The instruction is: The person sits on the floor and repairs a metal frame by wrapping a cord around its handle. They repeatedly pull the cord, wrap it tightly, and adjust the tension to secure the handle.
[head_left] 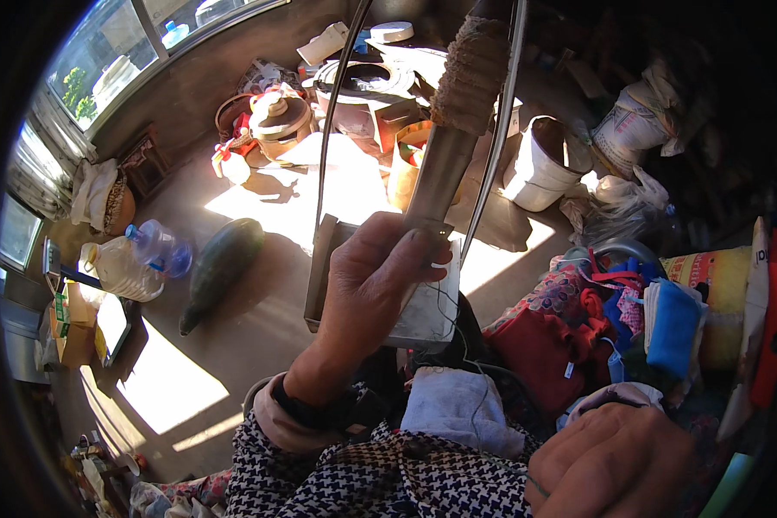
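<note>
My left hand (371, 281) is closed at the lower end of a flat upright bar (445, 168), its thumb lying across the front. Pale ribbed wrapping (472, 78) covers the bar's upper part. Below the fingers sits a grey-white box-like base (432, 315), with thin dark rods rising on both sides. Thin dark thread (464, 341) trails from beside the left fingers down over a folded white cloth (457, 406) on my lap. My right hand (617, 457) is curled at the lower right, a thread-like line at one finger. Its fingertips are hidden.
To the right lies a heap of red and blue cloth (548, 341). A large green gourd-like melon (224, 263) and clear plastic bottles (160, 248) are on the floor to the left. A white bucket (544, 164), a lidded pot (281, 121) and a stove (363, 95) stand farther off.
</note>
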